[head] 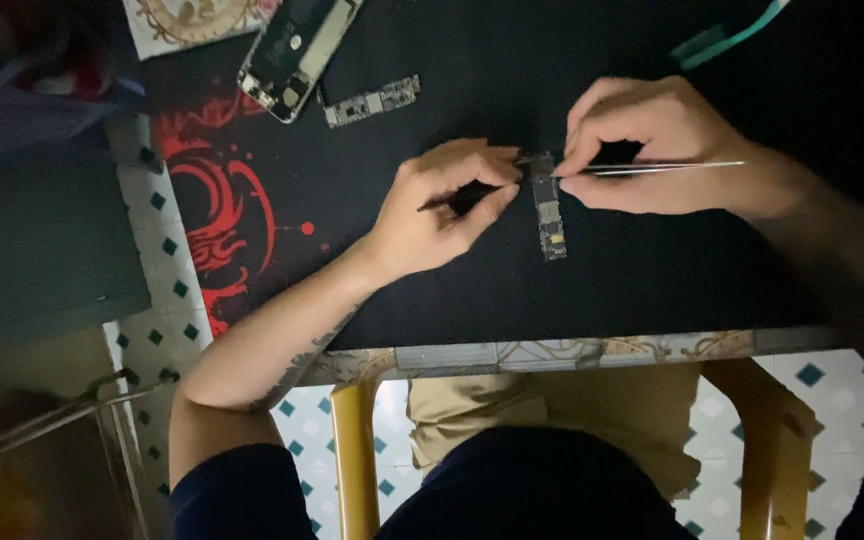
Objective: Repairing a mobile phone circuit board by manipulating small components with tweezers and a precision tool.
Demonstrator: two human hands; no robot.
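Pinching a thin dark tool [444,201] between thumb and curled fingers, the left hand [439,207] rests on the black mat [652,280], its tip aimed at the far end of a narrow circuit board [549,213] lying just to its right. The right hand [652,145] sits on the other side of that board, fingers closed around silver tweezers [652,167] whose points meet the board's far end while the long handle runs out to the right over the wrist. The board lies flat, lengthwise from far to near, between the two hands.

Far left on the mat lie an opened phone body [297,50] and, just right of it, a second slim circuit board [372,102]. A teal tool [727,37] lies at the far right. The mat's left part carries a red pattern [217,200].
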